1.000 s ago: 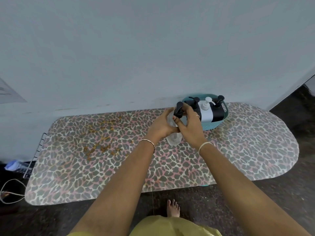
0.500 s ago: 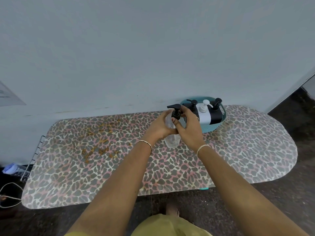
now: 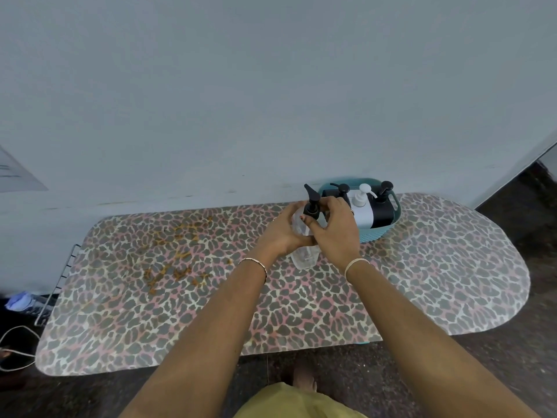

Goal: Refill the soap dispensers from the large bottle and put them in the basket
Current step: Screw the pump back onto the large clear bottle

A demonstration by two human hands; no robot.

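The clear dispenser (image 3: 304, 255) stood upright on the leopard-print tabletop (image 3: 150, 297) between both hands; the left hand (image 3: 281, 232) wrapped its body, the right hand (image 3: 339, 232) pinched its black pump (image 3: 312, 205) at the neck; the teal basket (image 3: 372, 234), holding three dispensers (image 3: 363, 214), sat just behind.

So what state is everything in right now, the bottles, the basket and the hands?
clear dispenser: upright on the board, fill level unclear.
black pump: on the clear dispenser's neck.
left hand: grips the clear dispenser's body.
right hand: pinches the black pump's collar.
basket: holds a white dispenser and black dispensers, upright, pumps on.
board: cover stained orange-brown on its left.
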